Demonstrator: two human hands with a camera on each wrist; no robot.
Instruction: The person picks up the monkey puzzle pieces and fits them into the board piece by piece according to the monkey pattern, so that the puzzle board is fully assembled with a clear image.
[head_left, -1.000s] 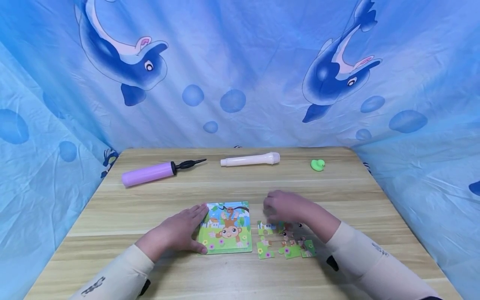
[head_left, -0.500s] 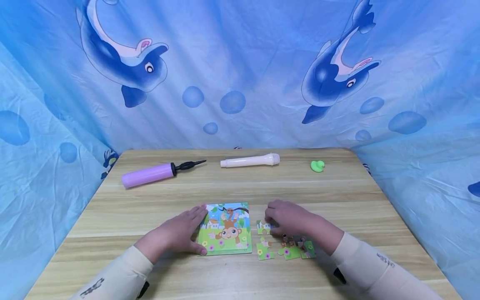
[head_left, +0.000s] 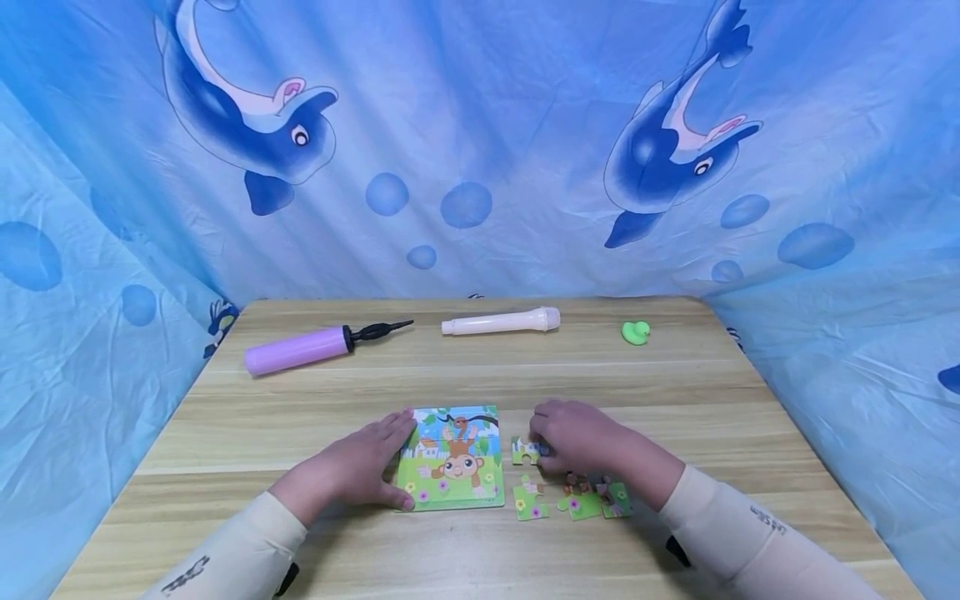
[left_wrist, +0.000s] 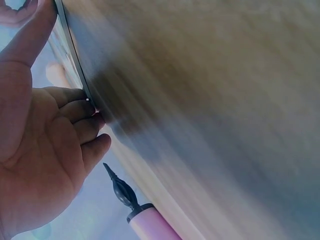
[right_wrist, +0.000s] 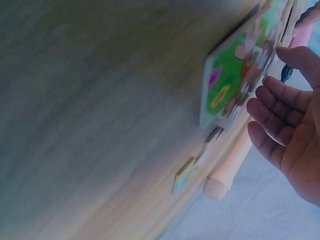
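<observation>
My left hand (head_left: 367,462) lies along the left side of a square monkey jigsaw puzzle (head_left: 459,492), thumb at its lower left corner and fingers at its upper left. In the left wrist view those fingers (left_wrist: 90,122) touch the board's thin edge. Right of the board, my right hand (head_left: 577,437) has its thumb and fingertips together over loose puzzle pieces, pinching one mostly hidden beneath them. A piece with a white fence (head_left: 523,451) sticks out at its fingertips. Below lie a flowered green puzzle piece (head_left: 529,507) and joined monkey puzzle pieces (head_left: 583,505).
A purple balloon pump (head_left: 296,350) with a black nozzle lies at the back left of the wooden table (head_left: 480,554). Behind the puzzle are a pale microphone-shaped tube (head_left: 498,322) and, farther right, a green toy duck (head_left: 635,332). A blue dolphin-print curtain (head_left: 420,108) surrounds the table.
My right hand has come slightly down and toward the loose pieces. The fence piece has shifted a little away from me during the last half second. My left hand stays put.
</observation>
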